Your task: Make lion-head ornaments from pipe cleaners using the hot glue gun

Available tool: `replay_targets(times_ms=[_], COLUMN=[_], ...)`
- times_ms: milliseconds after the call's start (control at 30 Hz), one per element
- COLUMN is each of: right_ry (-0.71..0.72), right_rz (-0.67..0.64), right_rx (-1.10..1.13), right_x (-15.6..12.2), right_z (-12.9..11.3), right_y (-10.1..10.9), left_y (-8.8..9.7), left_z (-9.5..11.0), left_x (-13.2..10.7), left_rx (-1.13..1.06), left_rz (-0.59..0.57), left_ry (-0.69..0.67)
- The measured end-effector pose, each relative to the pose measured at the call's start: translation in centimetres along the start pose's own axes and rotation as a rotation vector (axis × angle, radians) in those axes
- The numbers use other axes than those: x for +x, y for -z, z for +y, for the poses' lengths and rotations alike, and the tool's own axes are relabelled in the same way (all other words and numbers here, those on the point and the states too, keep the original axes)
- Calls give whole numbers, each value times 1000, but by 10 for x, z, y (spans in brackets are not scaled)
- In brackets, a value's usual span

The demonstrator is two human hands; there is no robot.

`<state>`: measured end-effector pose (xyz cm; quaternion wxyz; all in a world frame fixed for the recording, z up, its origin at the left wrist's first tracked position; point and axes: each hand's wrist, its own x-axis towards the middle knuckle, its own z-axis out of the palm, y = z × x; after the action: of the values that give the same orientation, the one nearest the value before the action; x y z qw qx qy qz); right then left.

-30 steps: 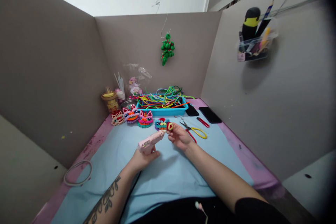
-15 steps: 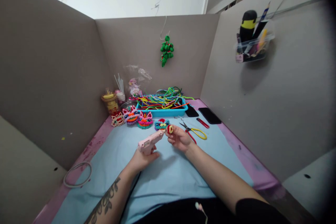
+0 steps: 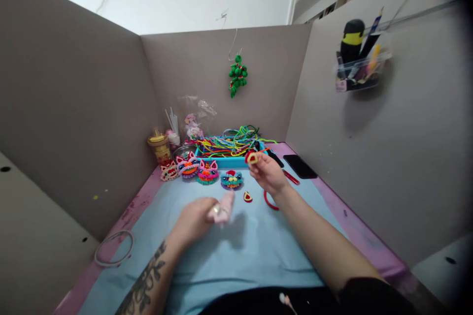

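Blurred by motion, a pale pink glue gun [image 3: 221, 209] is gripped in my left hand [image 3: 197, 217] over the blue cloth. My right hand [image 3: 269, 172], raised near the tray's front edge, pinches a small red and cream ear-shaped piece [image 3: 251, 158] between thumb and fingertips. A similar red and cream piece [image 3: 248, 197] lies on the cloth below that hand. Just behind the glue gun sits a teal, purple and red fuzzy animal head [image 3: 232, 180] without ears. Part of a red loop-like handle [image 3: 271, 201] shows beside my right wrist.
Several finished fuzzy heads [image 3: 207, 172] stand at the left, by a lidded cup [image 3: 159, 147]. Coloured pipe cleaners fill a blue tray [image 3: 225, 162] at the back. A black phone [image 3: 300, 166] and a red cutter [image 3: 291, 177] lie right. Grey partitions [image 3: 221, 69] enclose the table.
My right hand has lifted up and away from the glue gun with the ear piece. My left hand has turned the glue gun and lowered it slightly. A second ear piece now shows on the cloth.
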<state>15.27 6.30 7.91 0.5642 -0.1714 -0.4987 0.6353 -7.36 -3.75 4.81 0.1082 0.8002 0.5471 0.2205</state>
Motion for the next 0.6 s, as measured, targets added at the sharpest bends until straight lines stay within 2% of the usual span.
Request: replay_targets(times_ms=[67,133,167,200,233,300,333,400,433,500,567,600], right_ry=[-28,-116,-183,-257,-310,-354,-309,-177,-100,1,-33,-97], right_rz=[-224,-407,-426,-394,-314,-80,61,207,195,49,-178,-318], right_rx=[-193,-361,-409,-440,-467,-435,-358,-158,-73,-38,-195,-325], right_x=[-22,-39,-42,-40,-32,-7,8,32,37,33,14,2], right_z=[-6,5,15,25,34,42,39,23,12,-5,-9,-5], right_y=[-16,-27,-28,-27,-22,-8,0,10,12,8,1,-3], left_y=[29,62,75,84,89,84,76,58,51,43,45,48], left_z=[-14,-17,-12,-4,6,26,31,28,19,-11,-46,-62], left_x=[4,2,0,-4,-9,-16,-17,-15,-13,-8,-8,-10], left_rx=[-18,-16,-14,-11,-10,46,97,195,228,257,250,259], left_rz=[238,416,451,401,284,3,-92,-185,-181,-154,-95,-56], left_ry=[177,188,141,73,-6,-179,-230,-245,-203,-69,79,155])
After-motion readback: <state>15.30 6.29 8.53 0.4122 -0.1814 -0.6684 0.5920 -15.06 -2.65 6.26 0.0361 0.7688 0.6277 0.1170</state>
